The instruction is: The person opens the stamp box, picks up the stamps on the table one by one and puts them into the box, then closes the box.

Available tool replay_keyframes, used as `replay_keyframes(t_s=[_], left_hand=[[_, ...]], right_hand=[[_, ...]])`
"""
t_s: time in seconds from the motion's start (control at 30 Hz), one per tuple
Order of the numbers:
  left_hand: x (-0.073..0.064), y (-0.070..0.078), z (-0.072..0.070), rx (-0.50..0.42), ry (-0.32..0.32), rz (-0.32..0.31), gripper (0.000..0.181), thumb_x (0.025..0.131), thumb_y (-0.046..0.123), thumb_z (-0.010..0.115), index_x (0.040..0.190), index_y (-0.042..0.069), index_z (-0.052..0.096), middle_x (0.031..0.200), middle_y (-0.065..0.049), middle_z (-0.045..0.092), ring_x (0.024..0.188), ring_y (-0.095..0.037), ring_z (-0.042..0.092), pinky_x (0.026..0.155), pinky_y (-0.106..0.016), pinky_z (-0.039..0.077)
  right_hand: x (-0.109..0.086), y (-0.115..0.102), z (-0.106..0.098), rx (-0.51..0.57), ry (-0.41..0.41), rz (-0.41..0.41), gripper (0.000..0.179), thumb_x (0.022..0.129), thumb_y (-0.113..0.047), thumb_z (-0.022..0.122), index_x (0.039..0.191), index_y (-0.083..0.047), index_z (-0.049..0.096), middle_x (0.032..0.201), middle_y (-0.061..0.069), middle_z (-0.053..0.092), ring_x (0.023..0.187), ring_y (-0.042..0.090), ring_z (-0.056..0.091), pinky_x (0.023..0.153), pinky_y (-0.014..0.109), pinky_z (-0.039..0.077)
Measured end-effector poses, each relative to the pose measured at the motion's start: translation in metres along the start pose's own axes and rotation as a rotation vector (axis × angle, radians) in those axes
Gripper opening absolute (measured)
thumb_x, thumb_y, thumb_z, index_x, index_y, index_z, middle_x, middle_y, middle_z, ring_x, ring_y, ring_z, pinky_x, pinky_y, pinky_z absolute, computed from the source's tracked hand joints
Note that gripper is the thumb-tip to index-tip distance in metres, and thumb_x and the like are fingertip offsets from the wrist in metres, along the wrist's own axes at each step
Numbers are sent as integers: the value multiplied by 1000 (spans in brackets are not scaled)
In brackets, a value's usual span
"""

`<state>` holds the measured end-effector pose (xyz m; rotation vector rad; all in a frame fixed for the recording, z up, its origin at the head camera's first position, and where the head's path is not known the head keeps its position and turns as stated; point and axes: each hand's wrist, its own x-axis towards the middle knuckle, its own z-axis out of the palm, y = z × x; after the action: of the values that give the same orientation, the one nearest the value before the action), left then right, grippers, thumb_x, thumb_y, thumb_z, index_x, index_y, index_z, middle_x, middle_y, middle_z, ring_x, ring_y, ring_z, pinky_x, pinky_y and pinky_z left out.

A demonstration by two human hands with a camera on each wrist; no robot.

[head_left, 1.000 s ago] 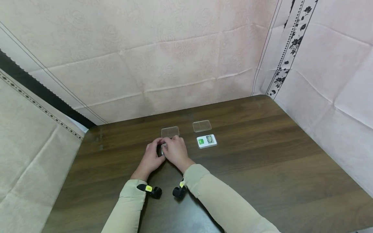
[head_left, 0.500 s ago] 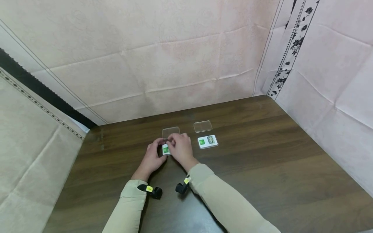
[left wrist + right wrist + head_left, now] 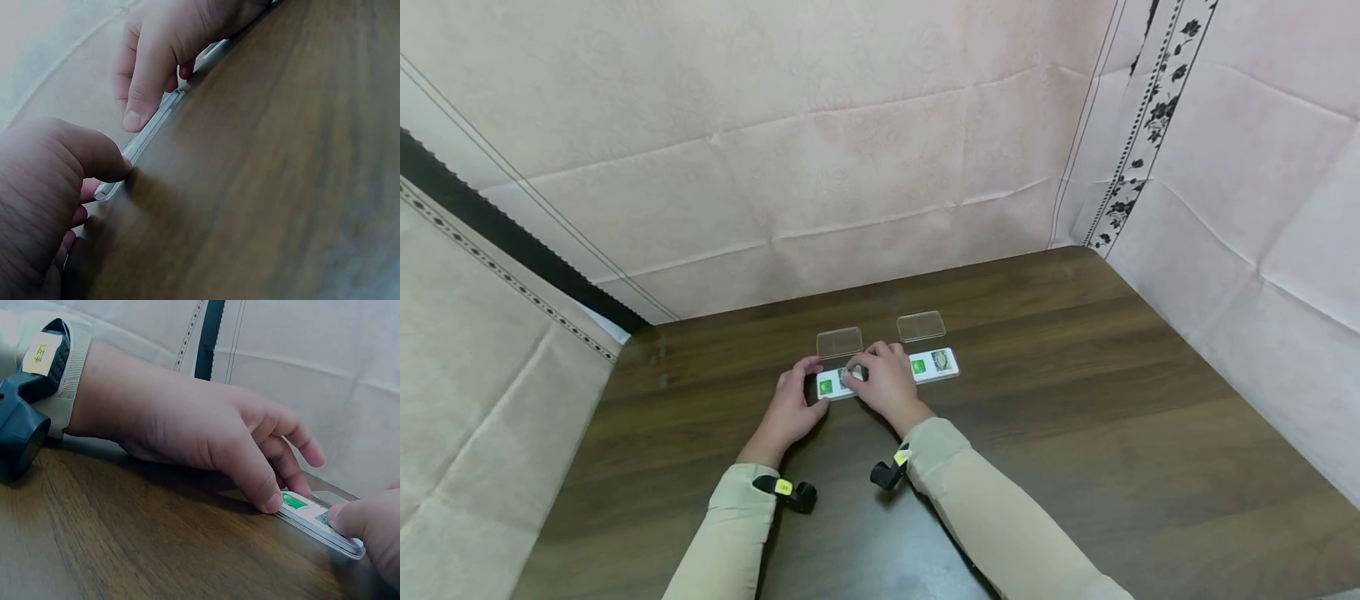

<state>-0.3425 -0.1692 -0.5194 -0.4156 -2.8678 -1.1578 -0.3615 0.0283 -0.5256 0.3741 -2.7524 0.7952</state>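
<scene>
A flat clear case (image 3: pixel 837 394) with a white face lies on the table, bearing a green square and a picture. My left hand (image 3: pixel 790 412) holds its left end, thumb at the near edge and fingers at the far side. Over the right part is my right hand (image 3: pixel 887 383), its thumb (image 3: pixel 347 519) pressing on the picture. In the left wrist view the right-hand fingers lie bent behind that thumb; I cannot tell whether they grip the case. Part of the picture is covered by the right hand.
Just right of my right hand lies a similar white-faced case (image 3: pixel 928 376). Two clear, thin rectangular covers lie behind, a left cover (image 3: pixel 838 342) and a right cover (image 3: pixel 921 326). The brown wooden table (image 3: pixel 1075 417) ends at pale cloth hangings (image 3: pixel 850 150).
My right hand has slid rightward along the case, uncovering its green square and then part of the picture. My left hand and the case have stayed put.
</scene>
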Motion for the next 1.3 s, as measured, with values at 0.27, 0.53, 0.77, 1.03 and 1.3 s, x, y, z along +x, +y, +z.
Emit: replay_keyframes(t_s=[0.27,0.53,0.77,1.03,1.3], left_hand=[[0,1,1,-4,10,9,70,91,9,73,149,6,36,144,-13,52,139,-36,33,115,-57,29],[1,1,0,-5,8,13,68,90,10,73,148,6,37,143,-14,52,138,-37,34,115,-56,29],[1,1,-1,-15,7,14,68,91,10,72,148,5,37,143,-14,52,138,-37,34,115,-55,29],[0,1,-1,-12,3,8,69,91,10,73,148,5,36,144,-14,51,139,-37,33,116,-56,28],[0,-1,0,-4,9,10,68,90,11,73,148,6,37,144,-14,52,139,-36,33,115,-55,29]], right_hand=[[0,0,-2,11,7,17,23,90,-45,75,106,-27,75,117,0,64,112,25,49,101,46,39],[0,0,-2,15,-2,19,21,91,-43,74,104,-27,75,117,0,64,113,25,49,101,46,39],[-1,-1,-3,12,-8,21,21,92,-44,72,103,-27,75,117,0,63,113,25,49,101,46,39],[-1,-2,-4,12,-16,15,21,93,-44,72,103,-26,75,118,1,63,114,25,49,101,47,39],[-3,-3,-6,39,-5,-2,23,94,-42,70,109,-26,74,119,1,63,114,25,49,98,44,42]])
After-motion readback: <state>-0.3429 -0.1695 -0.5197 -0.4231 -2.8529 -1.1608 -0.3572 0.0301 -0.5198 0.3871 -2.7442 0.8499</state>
